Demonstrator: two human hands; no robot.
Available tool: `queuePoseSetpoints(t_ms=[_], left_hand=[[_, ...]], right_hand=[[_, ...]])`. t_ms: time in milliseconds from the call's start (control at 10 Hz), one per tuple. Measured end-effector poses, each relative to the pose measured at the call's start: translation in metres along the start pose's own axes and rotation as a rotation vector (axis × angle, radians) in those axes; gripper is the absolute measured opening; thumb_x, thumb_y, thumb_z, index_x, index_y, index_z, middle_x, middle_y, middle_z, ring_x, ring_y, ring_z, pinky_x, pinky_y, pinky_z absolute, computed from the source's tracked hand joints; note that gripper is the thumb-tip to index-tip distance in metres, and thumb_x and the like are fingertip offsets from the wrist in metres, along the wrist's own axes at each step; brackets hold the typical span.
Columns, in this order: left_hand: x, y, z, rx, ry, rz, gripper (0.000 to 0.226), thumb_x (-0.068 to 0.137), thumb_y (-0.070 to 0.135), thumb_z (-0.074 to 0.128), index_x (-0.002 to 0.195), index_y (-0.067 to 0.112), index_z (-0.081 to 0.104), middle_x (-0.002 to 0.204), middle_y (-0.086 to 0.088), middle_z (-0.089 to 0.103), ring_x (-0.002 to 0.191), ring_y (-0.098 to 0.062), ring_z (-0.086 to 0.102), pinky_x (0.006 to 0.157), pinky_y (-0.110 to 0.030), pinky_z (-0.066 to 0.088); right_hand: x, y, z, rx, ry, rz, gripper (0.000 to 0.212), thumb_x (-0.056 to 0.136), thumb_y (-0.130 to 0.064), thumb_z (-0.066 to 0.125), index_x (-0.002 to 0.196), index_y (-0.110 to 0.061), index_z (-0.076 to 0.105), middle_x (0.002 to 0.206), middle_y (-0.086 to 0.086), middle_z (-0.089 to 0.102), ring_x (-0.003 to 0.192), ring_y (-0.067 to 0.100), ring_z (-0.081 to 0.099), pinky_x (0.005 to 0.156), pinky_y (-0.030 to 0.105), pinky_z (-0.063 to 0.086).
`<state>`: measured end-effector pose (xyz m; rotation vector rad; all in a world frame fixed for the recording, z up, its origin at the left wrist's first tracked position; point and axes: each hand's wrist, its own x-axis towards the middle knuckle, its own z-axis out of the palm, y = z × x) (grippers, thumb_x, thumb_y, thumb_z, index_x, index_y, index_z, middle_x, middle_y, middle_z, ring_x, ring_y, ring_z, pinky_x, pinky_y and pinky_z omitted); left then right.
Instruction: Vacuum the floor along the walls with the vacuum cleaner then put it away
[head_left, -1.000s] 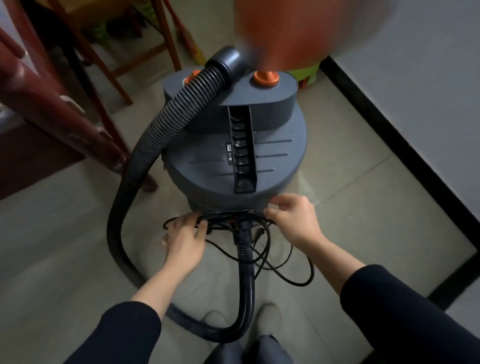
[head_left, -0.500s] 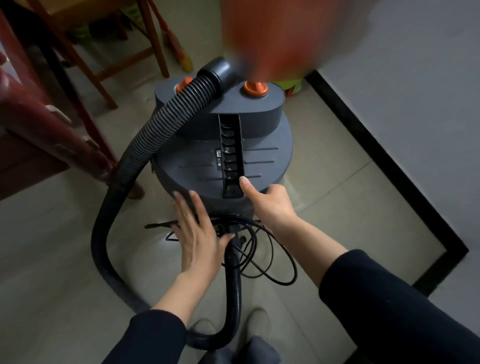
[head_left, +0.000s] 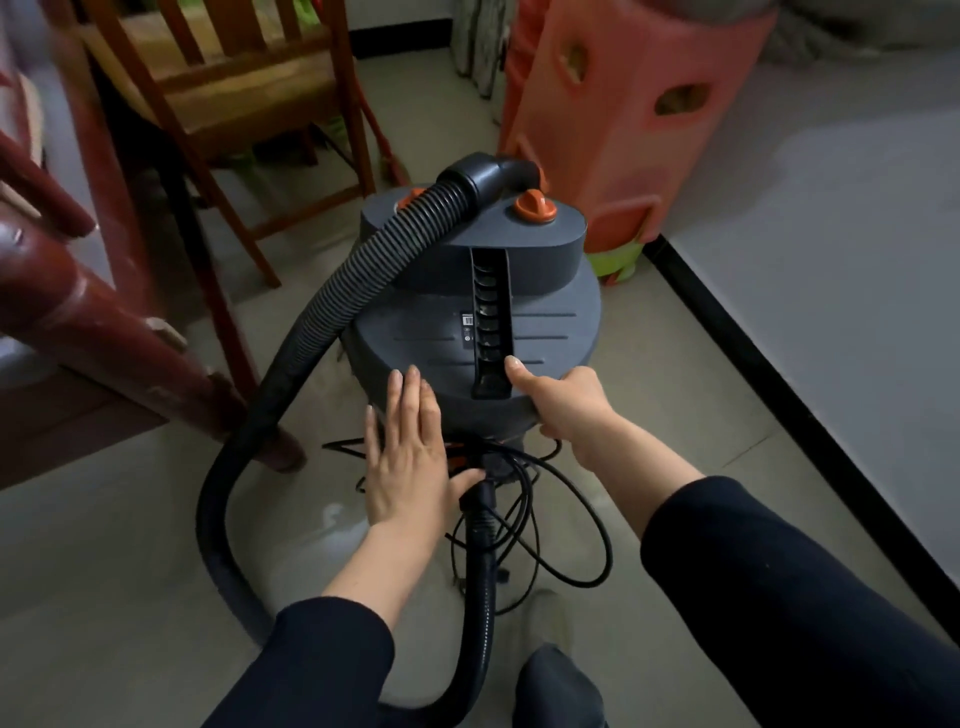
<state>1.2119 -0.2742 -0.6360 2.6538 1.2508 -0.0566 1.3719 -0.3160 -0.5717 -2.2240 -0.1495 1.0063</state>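
Observation:
A grey canister vacuum cleaner (head_left: 540, 322) with orange knobs stands on the tiled floor in front of me. Its black ribbed hose (head_left: 332, 312) leaves the top, loops down the left side and curls back between my feet. A loose black power cord (head_left: 566, 525) lies coiled at the canister's near base. My left hand (head_left: 408, 457) lies flat with straight fingers against the canister's near side. My right hand (head_left: 563, 402) grips the lid's near rim, thumb on top beside the handle slot.
A wooden chair (head_left: 234, 104) and a dark red table leg (head_left: 119, 332) stand close on the left. Stacked orange plastic stools (head_left: 623, 119) over a green one sit just behind the vacuum. A white wall with black skirting (head_left: 779, 374) runs along the right.
Both hands left the cord at the base and rose to the canister: left now flat on its side, right gripping the rim. My view has lifted, showing the stools and chair.

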Motion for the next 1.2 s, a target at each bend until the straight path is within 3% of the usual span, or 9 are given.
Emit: queuePoseSetpoints(t_ms=[400, 500, 600, 700, 800, 900, 1000, 1100, 1200], left_hand=[[0.134, 0.036, -0.025, 0.148, 0.005, -0.076, 0.114, 0.077, 0.074, 0.054, 0.150, -0.001, 0.009, 0.160, -0.019, 0.005, 0.150, -0.031, -0.006, 0.119, -0.042, -0.007], [0.159, 0.046, -0.026, 0.151, 0.019, -0.099, 0.110, 0.077, 0.074, 0.055, 0.149, 0.001, 0.015, 0.160, -0.019, 0.009, 0.150, -0.031, 0.000, 0.120, -0.041, -0.002], [0.184, 0.053, -0.026, 0.142, 0.044, -0.111, 0.107, 0.076, 0.073, 0.058, 0.147, 0.001, 0.023, 0.159, -0.020, 0.016, 0.150, -0.032, 0.006, 0.120, -0.041, 0.002], [0.206, 0.057, -0.025, 0.166, 0.045, -0.109, 0.106, 0.076, 0.075, 0.056, 0.146, 0.002, 0.023, 0.158, -0.020, 0.019, 0.149, -0.032, 0.009, 0.121, -0.041, 0.004], [0.222, 0.057, -0.027, 0.197, 0.048, -0.095, 0.106, 0.076, 0.075, 0.055, 0.146, 0.002, 0.022, 0.157, -0.020, 0.020, 0.148, -0.033, 0.011, 0.121, -0.040, 0.005], [0.232, 0.057, -0.033, 0.215, 0.021, -0.077, 0.105, 0.077, 0.071, 0.058, 0.145, 0.002, 0.019, 0.155, -0.021, 0.020, 0.147, -0.033, 0.014, 0.120, -0.039, 0.010], [0.237, 0.055, -0.042, 0.199, 0.004, -0.051, 0.095, 0.077, 0.066, 0.063, 0.140, 0.006, 0.024, 0.151, -0.019, 0.025, 0.143, -0.032, 0.021, 0.118, -0.037, 0.020], [0.239, 0.051, -0.050, 0.158, -0.023, -0.012, 0.087, 0.077, 0.059, 0.066, 0.138, 0.009, 0.027, 0.148, -0.015, 0.026, 0.139, -0.031, 0.024, 0.116, -0.036, 0.023], [0.239, 0.050, -0.057, 0.140, -0.094, -0.007, 0.079, 0.079, 0.052, 0.065, 0.136, 0.013, 0.028, 0.146, -0.012, 0.025, 0.137, -0.029, 0.023, 0.116, -0.034, 0.024]], right_hand=[[0.121, -0.090, -0.028, -0.125, -0.109, -0.095, 0.058, 0.078, -0.060, 0.067, 0.098, -0.007, 0.051, 0.073, 0.003, 0.048, 0.061, 0.020, 0.046, 0.057, 0.029, 0.040], [0.146, -0.109, -0.035, -0.150, -0.109, -0.133, 0.065, 0.078, -0.061, 0.068, 0.106, -0.004, 0.053, 0.080, 0.003, 0.058, 0.069, 0.020, 0.056, 0.061, 0.031, 0.048], [0.171, -0.123, -0.038, -0.132, -0.114, -0.176, 0.074, 0.078, -0.058, 0.069, 0.126, -0.005, 0.054, 0.105, 0.007, 0.066, 0.092, 0.024, 0.064, 0.087, 0.038, 0.055], [0.191, -0.139, -0.041, -0.145, -0.132, -0.196, 0.079, 0.078, -0.060, 0.068, 0.133, -0.006, 0.050, 0.114, 0.009, 0.065, 0.100, 0.027, 0.063, 0.089, 0.036, 0.053], [0.207, -0.154, -0.043, -0.135, -0.154, -0.167, 0.082, 0.076, -0.062, 0.069, 0.132, -0.006, 0.049, 0.104, 0.007, 0.061, 0.077, 0.022, 0.054, 0.068, 0.031, 0.047], [0.215, -0.162, -0.045, -0.173, -0.151, -0.163, 0.070, 0.076, -0.066, 0.066, 0.111, -0.008, 0.048, 0.086, 0.002, 0.047, 0.067, 0.017, 0.043, 0.060, 0.028, 0.040], [0.211, -0.159, -0.046, -0.198, -0.136, -0.213, 0.065, 0.079, -0.065, 0.063, 0.108, -0.006, 0.061, 0.097, 0.005, 0.065, 0.083, 0.022, 0.061, 0.071, 0.032, 0.051], [0.192, -0.161, -0.056, -0.107, -0.086, -0.281, 0.049, 0.082, -0.055, 0.067, 0.095, -0.008, 0.066, 0.087, 0.003, 0.067, 0.086, 0.022, 0.065, 0.066, 0.030, 0.049], [0.172, -0.167, -0.084, 0.332, -0.118, -0.300, 0.054, 0.075, -0.054, 0.074, 0.103, -0.009, 0.068, 0.098, 0.002, 0.071, 0.100, 0.021, 0.067, 0.086, 0.036, 0.055]])
